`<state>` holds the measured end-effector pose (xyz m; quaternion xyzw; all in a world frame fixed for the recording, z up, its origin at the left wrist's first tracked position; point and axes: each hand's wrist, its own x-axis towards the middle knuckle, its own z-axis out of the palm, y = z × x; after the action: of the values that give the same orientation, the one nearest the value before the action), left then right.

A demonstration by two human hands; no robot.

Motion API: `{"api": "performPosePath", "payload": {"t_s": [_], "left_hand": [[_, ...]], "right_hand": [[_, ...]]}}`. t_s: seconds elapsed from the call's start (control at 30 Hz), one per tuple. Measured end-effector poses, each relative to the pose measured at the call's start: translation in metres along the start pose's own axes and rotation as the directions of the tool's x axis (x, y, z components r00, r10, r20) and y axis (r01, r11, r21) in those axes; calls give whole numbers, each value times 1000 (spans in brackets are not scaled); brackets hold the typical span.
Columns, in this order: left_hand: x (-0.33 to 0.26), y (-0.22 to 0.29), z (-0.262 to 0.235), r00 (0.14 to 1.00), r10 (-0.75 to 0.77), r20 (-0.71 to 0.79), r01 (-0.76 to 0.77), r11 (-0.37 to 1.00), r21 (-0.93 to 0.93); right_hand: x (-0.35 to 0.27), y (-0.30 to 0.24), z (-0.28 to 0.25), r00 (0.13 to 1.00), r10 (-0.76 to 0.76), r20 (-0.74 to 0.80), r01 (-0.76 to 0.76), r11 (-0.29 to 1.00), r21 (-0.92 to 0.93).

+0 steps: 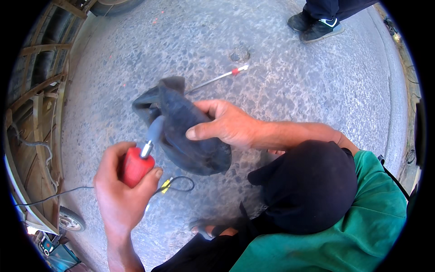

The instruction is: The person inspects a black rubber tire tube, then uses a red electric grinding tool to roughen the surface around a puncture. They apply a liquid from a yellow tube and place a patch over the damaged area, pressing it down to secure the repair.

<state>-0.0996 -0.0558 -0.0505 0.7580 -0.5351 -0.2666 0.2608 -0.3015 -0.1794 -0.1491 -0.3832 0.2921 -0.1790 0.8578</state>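
The largest thing is the rough stone-flecked pavement (290, 90), spread under and all around the black rubber piece, probably a slack inner tube (192, 152). A timber-framed structure (45, 48) stands well apart to the tube's left. Beyond the tube, to its upper right, are another person's dark shoes (317, 31). The tube is bunched and creased in front of the worker; whether it rests on the ground I cannot tell. The right hand (229, 124) pinches its right side, thumb on the near face and fingers behind. Just below and left of the tube, the left hand (127, 181) is wrapped round a red-handled tool (136, 167), whose metal shank leads to a blurred blue-grey head overlapping the tube's left part; contact is unclear. A thin metal rod (213, 81) with a red collar lies beyond the tube, and a yellow-tagged cable (166, 185) loops just below it.

As a judgement, the loose folds could shift under pressure, letting the head skid toward the right thumb or gouge the rubber; a weak pinch would make that likelier. The cable could snag the left wrist.
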Motion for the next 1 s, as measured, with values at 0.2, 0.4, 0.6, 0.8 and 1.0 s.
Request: {"api": "performPosePath", "payload": {"t_s": [0.2,0.4,0.6,0.8,1.0], "left_hand": [[3,-21,18,943,-264,200,331,770,-545],[27,-43,28,968,-250,36,200,674,-711],[36,-61,26,959,-128,-254,-26,850,-527],[64,-59,36,977,163,-137,-212,778,-591],[63,-79,52,983,164,79,-47,650,-759]], "right_hand": [[7,4,2,999,-45,16,44,998,50],[11,-2,0,998,-29,59,33,997,-67],[9,-3,3,996,32,81,-18,985,-171],[7,1,14,977,115,182,-60,957,-283],[-2,8,20,957,142,251,-73,962,-263]]}}
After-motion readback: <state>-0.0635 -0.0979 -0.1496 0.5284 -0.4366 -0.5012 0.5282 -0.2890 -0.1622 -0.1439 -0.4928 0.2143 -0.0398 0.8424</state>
